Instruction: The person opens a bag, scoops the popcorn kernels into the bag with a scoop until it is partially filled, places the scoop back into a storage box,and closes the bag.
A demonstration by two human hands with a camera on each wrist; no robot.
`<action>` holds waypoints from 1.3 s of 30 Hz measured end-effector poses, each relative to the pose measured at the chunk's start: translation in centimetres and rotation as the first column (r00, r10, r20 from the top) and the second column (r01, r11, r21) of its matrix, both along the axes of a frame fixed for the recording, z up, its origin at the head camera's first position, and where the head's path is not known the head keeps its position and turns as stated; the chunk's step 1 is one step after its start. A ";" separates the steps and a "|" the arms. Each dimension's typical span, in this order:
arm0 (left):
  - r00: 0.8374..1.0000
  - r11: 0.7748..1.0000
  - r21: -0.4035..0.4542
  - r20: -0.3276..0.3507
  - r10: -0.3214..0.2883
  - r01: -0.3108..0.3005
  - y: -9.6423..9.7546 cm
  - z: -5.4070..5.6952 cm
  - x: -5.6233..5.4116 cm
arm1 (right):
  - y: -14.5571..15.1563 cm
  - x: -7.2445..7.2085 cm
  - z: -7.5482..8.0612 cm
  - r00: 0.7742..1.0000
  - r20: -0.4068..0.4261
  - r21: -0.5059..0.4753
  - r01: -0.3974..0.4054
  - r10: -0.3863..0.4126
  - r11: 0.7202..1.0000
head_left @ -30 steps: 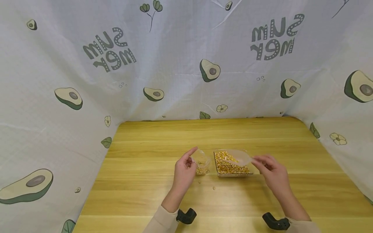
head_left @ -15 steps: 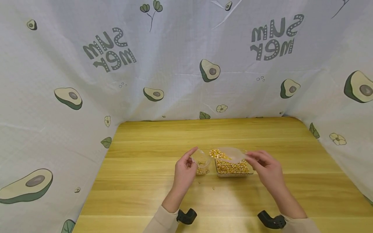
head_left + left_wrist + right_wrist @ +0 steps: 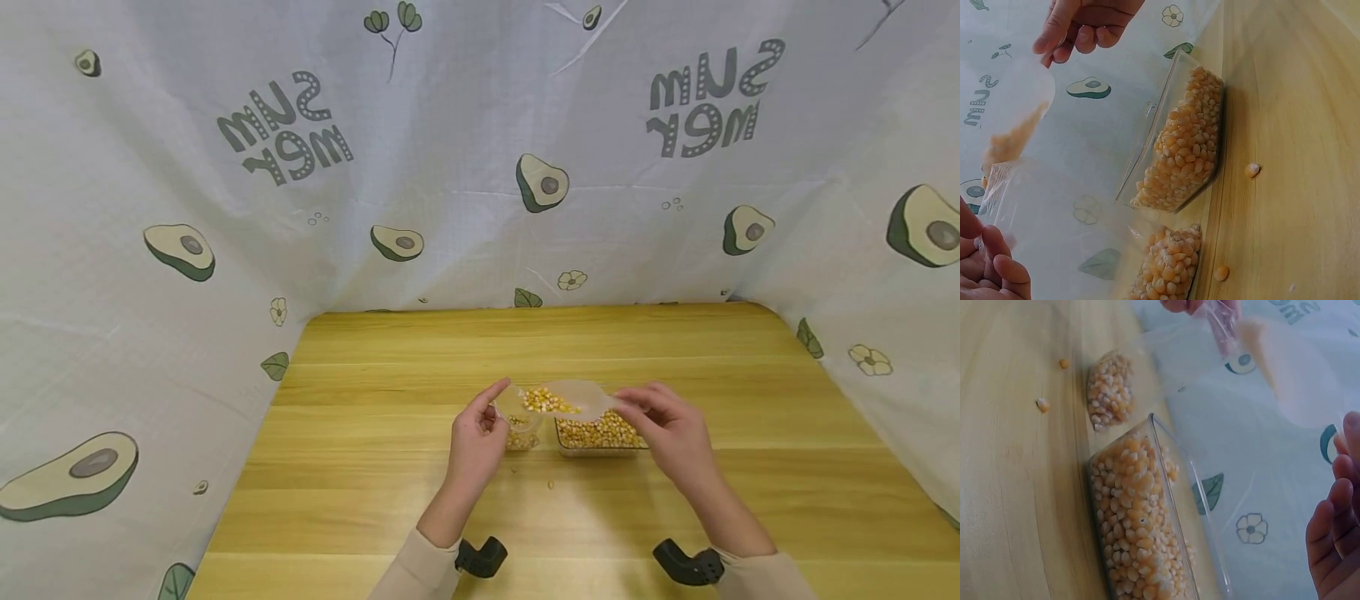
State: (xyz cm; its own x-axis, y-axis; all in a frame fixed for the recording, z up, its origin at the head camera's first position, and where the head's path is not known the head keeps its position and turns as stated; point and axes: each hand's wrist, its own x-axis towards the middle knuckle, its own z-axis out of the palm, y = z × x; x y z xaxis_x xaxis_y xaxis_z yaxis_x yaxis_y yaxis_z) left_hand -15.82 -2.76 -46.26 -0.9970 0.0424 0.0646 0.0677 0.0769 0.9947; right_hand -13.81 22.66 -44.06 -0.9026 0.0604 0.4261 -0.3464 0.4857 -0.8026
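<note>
My left hand (image 3: pixel 476 442) grips the upper edge of a clear plastic bag (image 3: pixel 1047 206), holding its mouth apart. Corn kernels (image 3: pixel 1169 265) fill the bottom of the bag, which stands on the table. With thumb and fingers, my right hand (image 3: pixel 675 433) pinches the handle end of a translucent white scoop (image 3: pixel 588 397). Yellow kernels (image 3: pixel 547 401) lie in the scoop, whose front end is at the bag's mouth. Beneath the scoop, to the right of the bag, sits a clear rectangular container (image 3: pixel 1219 569) holding many corn kernels (image 3: pixel 1138 531).
Two loose kernels (image 3: pixel 1252 170) lie on the wooden table (image 3: pixel 360 467) in front of the bag and container. A white curtain (image 3: pixel 450 208) with avocado prints hangs behind and on both sides. Black wrist cameras (image 3: pixel 482 557) are strapped to both forearms.
The right hand has raised the loaded scoop from the container and moved it left to the bag's mouth. The left hand has stayed in place with the bag.
</note>
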 end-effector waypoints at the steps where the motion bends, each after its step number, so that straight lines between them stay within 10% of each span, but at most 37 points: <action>1: 1.000 1.000 0.000 0.002 0.000 0.000 0.0 0.0 0.0 | -0.1 0.0 0.0 1.000 -0.004 0.002 -0.006 0.006 1.000; 39: 1.000 1.000 0.002 -0.016 -0.012 0.012 -0.1 -0.1 -0.2 | -1.9 -1.0 0.6 0.989 -0.007 -0.113 -0.145 0.146 0.983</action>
State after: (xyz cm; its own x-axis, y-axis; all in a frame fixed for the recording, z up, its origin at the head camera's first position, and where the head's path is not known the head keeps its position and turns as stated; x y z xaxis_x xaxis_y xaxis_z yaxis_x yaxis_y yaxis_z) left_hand -16.02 -2.85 -46.32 -0.9953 0.0540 0.0808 0.0847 0.0740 0.9937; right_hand -14.83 20.74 -43.50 -0.9060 -0.0241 0.4226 -0.4054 0.3368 -0.8498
